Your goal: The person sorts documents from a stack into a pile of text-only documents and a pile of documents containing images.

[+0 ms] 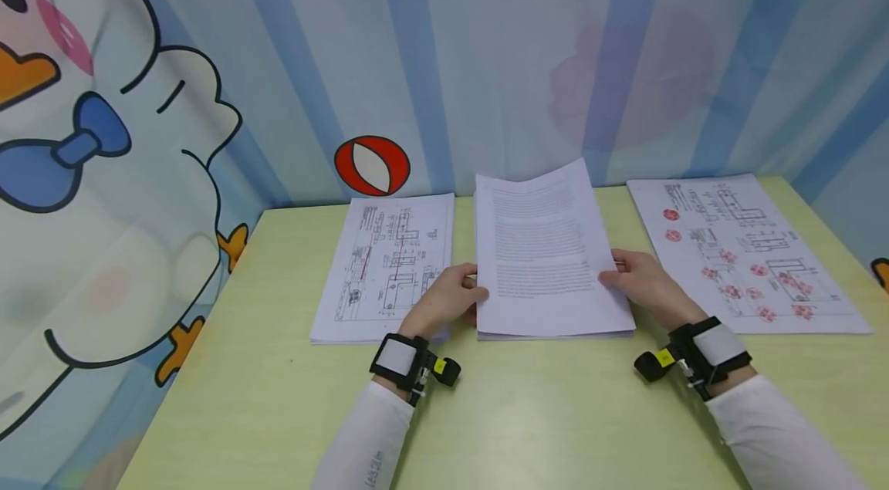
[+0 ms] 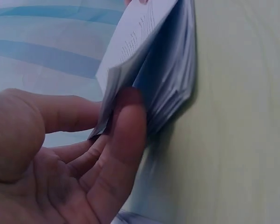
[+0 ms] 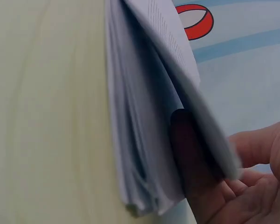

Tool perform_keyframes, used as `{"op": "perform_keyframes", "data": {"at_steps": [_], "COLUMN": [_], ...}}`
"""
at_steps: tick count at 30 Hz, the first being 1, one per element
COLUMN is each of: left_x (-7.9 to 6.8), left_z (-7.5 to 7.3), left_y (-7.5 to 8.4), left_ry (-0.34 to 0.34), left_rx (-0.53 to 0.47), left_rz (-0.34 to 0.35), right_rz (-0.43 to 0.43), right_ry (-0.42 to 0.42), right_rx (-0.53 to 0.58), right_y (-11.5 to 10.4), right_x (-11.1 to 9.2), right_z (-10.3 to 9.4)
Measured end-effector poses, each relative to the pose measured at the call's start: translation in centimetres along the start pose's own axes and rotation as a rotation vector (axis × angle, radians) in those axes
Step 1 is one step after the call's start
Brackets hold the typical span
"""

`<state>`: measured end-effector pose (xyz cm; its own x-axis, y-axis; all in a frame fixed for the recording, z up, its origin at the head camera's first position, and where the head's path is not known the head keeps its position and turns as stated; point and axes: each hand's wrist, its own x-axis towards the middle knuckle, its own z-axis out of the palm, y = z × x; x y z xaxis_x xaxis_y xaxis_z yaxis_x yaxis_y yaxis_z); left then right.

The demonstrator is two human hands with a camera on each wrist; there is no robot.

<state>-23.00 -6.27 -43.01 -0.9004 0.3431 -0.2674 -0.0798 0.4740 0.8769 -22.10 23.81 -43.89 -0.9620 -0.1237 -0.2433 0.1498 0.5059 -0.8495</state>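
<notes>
Several text-printed sheets of paper point(image 1: 542, 243) are raised off the middle stack of paper point(image 2: 179, 79). My left hand point(image 1: 447, 295) pinches their left edge, thumb on top and fingers beneath. On the opposite edge my right hand point(image 1: 642, 285) grips the same sheets, with its fingers point(image 3: 191, 158) reaching into the gap above the lower pages. Those lower pages lie on the table, their edges slightly fanned in the right wrist view. The raised sheets bow a little and hide most of the stack below in the head view.
Left of the middle stack lies a stack of technical drawings point(image 1: 368, 266), partly under my left hand. Another stack of drawings point(image 1: 750, 251) with red stamp marks lies to the right. The pale yellow-green table point(image 1: 278, 397) meets a patterned curtain point(image 1: 486, 50) at the back.
</notes>
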Motion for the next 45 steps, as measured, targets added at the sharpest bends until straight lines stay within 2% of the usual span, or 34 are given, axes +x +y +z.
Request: {"op": "perform_keyframes", "data": {"at_steps": [10,18,28,34,41,45], "left_x": [0.1,0.1,0.4,0.2,0.1,-0.1], "left_z": [0.0,0.1,0.0,0.0,-0.1,0.4], "left_y": [-0.5,-0.1,-0.6,0.0,0.1,0.6], "left_ry": [0.059,0.055,0.057,0.091,0.123,0.154], "left_rx": [0.046,0.027,0.008,0.066,0.112,0.182], "left_rz": [-0.022,-0.028,-0.026,-0.035,-0.065,-0.028], "right_rz": [-0.019,-0.041,-0.027,-0.004,-0.063,-0.078], "right_ry": [0.074,0.141,0.114,0.077,0.071,0.082], "right_rx": [-0.068,-0.149,-0.204,-0.242,-0.289,-0.309], "right_y": [0.8,0.9,0.4,0.1,-0.1,-0.3], "right_x": [0.5,0.0,-0.5,-0.7,-1.1,-1.4], "right_z": [-0.2,-0.8,-0.9,-1.5,-2.5,-3.4]}}
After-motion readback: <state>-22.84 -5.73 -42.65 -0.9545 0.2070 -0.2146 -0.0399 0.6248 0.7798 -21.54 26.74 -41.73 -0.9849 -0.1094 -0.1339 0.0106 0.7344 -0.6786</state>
